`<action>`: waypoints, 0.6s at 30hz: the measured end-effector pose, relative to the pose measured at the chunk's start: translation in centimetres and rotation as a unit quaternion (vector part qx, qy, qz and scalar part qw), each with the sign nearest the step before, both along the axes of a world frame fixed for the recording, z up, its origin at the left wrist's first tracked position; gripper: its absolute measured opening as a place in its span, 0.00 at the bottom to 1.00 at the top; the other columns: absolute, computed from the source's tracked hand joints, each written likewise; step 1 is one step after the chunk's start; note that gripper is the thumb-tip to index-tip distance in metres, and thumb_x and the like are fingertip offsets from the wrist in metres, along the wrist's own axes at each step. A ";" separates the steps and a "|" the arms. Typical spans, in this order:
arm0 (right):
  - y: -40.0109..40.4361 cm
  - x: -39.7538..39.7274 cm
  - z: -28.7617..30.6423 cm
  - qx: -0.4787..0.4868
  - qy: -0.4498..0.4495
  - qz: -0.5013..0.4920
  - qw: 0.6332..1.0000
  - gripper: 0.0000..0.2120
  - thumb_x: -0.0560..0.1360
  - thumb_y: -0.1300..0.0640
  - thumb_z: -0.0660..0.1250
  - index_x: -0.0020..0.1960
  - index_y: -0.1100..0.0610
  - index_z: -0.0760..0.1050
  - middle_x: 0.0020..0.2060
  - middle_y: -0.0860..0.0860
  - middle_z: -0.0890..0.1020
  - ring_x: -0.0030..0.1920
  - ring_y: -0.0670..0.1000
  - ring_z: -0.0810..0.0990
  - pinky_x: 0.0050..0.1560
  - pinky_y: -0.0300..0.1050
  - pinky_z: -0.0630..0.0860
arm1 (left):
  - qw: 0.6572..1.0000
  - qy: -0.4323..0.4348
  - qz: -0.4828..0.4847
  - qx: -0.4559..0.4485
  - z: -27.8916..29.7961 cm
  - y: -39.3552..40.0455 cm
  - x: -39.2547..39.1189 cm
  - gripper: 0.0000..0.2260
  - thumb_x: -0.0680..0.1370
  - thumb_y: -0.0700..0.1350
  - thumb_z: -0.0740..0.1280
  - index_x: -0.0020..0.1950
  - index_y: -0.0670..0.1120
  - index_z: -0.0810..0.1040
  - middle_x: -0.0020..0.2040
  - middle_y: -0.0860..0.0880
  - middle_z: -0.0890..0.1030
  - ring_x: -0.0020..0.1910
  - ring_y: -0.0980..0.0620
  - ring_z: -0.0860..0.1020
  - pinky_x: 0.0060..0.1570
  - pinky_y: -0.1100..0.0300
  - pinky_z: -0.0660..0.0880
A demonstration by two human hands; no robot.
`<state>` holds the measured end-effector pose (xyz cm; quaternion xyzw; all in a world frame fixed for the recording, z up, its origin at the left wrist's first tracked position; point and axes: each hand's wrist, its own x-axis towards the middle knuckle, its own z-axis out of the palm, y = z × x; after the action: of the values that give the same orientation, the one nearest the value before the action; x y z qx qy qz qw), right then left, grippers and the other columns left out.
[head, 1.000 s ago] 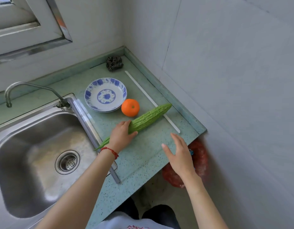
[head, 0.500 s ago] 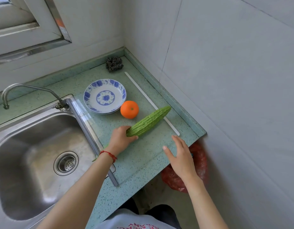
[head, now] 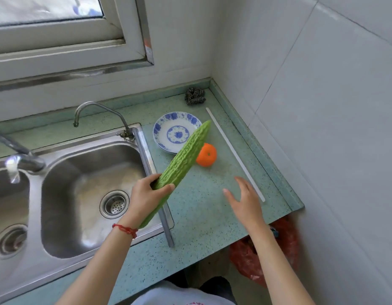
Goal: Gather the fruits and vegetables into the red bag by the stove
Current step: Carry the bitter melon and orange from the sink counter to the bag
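Note:
My left hand point(head: 144, 195) grips a long, bumpy green bitter gourd point(head: 186, 157) near its lower end and holds it lifted above the counter, tip pointing up and to the right. An orange point(head: 207, 155) rests on the green speckled counter point(head: 203, 208), partly behind the gourd. My right hand point(head: 245, 200) hovers open over the counter to the right, holding nothing. The red bag point(head: 287, 243) sits on the floor below the counter's right end, partly hidden by my right forearm.
A blue-and-white plate point(head: 172, 134) lies behind the orange. A steel double sink point(head: 85, 194) with a tap point(head: 98, 111) fills the left. A metal scourer point(head: 195, 96) sits in the back corner, a white strip point(head: 234, 154) lies along the right wall side.
The bitter gourd lay on the counter under my left hand; now it is lifted off and tilted upward. My view has shifted back and up. My right hand stays open nearby.

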<state>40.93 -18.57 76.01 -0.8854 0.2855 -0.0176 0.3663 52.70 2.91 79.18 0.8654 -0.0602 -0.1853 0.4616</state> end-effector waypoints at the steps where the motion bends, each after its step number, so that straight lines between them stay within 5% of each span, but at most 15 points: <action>1: 0.0 0.9 0.0 0.002 -0.003 0.006 1.000 0.29 0.76 0.44 0.61 0.72 0.55 0.59 0.73 0.52 0.62 0.73 0.50 0.59 0.68 0.44 0.59 | 1.000 0.001 0.015 -0.002 0.1 0.7 0.1 0.17 0.70 0.46 0.73 0.57 0.45 0.79 0.41 0.52 0.81 0.37 0.62 0.76 0.31 0.72 0.69; 7: -0.3 6.9 -0.1 0.007 -0.028 0.031 0.999 0.32 0.74 0.45 0.65 0.72 0.56 0.60 0.72 0.55 0.64 0.72 0.53 0.61 0.69 0.48 0.60 | 0.994 0.005 0.105 -0.002 0.2 4.2 0.6 0.10 0.70 0.45 0.72 0.50 0.49 0.81 0.37 0.56 0.80 0.35 0.60 0.76 0.33 0.68 0.70; 18: -0.6 13.2 -2.1 -0.003 0.014 0.038 0.999 0.42 0.68 0.47 0.73 0.74 0.54 0.55 0.72 0.56 0.62 0.71 0.57 0.62 0.65 0.57 0.65 | 0.987 0.006 0.159 -0.025 0.3 6.4 0.8 0.13 0.69 0.43 0.73 0.35 0.61 0.75 0.42 0.42 0.82 0.36 0.51 0.77 0.36 0.64 0.74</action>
<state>54.09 -19.12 73.93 -0.8968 0.2571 0.0081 0.3599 53.48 9.26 79.50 0.8509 0.0760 -0.1135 0.5073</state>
